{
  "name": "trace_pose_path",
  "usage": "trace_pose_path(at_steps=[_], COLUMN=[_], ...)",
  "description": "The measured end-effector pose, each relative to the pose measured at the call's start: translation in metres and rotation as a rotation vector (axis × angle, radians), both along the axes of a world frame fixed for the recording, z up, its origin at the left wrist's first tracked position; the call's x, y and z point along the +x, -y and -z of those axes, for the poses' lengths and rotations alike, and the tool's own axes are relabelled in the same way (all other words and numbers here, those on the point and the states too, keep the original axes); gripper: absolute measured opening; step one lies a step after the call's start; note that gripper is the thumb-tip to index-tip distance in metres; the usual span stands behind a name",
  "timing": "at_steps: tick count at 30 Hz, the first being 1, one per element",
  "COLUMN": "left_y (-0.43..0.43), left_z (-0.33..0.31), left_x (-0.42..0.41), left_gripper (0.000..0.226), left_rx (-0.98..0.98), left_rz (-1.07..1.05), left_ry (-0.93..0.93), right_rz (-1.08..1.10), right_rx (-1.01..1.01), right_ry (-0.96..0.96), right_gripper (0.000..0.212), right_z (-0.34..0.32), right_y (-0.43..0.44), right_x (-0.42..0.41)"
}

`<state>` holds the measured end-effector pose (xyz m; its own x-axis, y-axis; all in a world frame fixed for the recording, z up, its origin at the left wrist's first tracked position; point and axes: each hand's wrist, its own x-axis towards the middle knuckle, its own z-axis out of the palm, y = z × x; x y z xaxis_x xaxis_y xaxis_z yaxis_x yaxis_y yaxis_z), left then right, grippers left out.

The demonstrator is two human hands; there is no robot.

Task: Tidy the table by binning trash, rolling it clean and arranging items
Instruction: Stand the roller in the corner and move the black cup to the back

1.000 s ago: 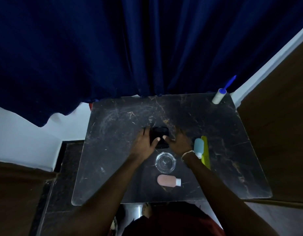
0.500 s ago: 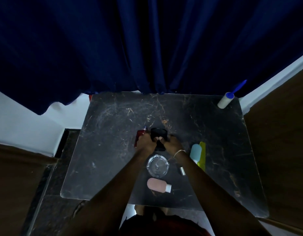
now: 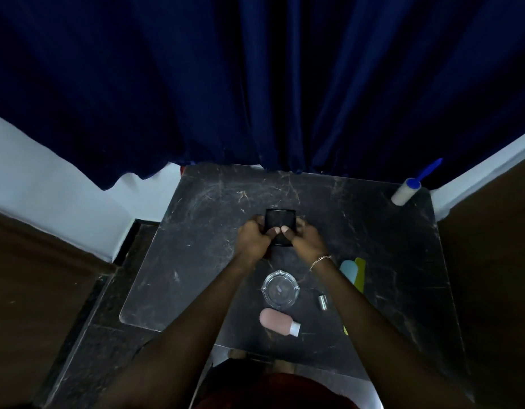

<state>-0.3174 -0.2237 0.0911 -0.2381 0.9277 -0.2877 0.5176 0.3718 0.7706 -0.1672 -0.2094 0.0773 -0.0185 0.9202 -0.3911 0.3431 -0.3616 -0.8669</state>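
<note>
A small black container is held over the middle of the dark marble table. My left hand grips its left side and my right hand grips its right side, both thumbs pressed on its near face. Closer to me lie a clear glass ashtray, a pink travel bottle on its side, a small silver cylinder, and a light blue bottle beside a yellow-green comb. A white lint roller with a blue handle lies at the far right corner.
A dark blue curtain hangs right behind the table's far edge. White wall and brown panels flank the table on both sides. A dark stone ledge runs along the table's left side.
Both hands have closed round the black container and raised it from the table. The red thing seen by my left hand half a second ago is out of sight now.
</note>
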Motion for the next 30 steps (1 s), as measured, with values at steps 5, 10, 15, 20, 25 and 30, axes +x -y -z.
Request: trace_pose_path(at_steps=[5,10,15,20,25,30], left_y=[-0.004,-0.015,-0.036,-0.067,-0.099,-0.133], left_z=[-0.013,-0.018,-0.016,-0.01,0.014,0.044], left_x=[-0.041,-0.092,-0.143,-0.192,-0.237,-0.27], left_gripper=[0.034,0.047,0.056,0.067,0.067,0.07], left_rx=[0.057,0.062,0.093,0.1,0.136,0.124], left_rz=[-0.043,-0.04,0.024,0.034,0.042,0.103], left_ry=[0.038,0.066,0.08,0.076,0.125,0.133], right_rz=[-0.032,-0.107,-0.143,-0.144,-0.162,-0.186], right_rx=[0.084,0.083,0.09,0.083,0.105,0.148], right_ry=[-0.064,-0.059,-0.059,-0.028,0.031,0.14], right_gripper=[0.045,0.062,0.07,0.074,0.072,0.068], right_z=[-0.019,-0.024,-0.025,-0.016,0.0,0.027], right_y=[-0.009,-0.024,-0.047,-0.081,-0.119,-0.156], right_x=[-0.035,-0.078,-0.127,-0.183,-0.232,-0.265])
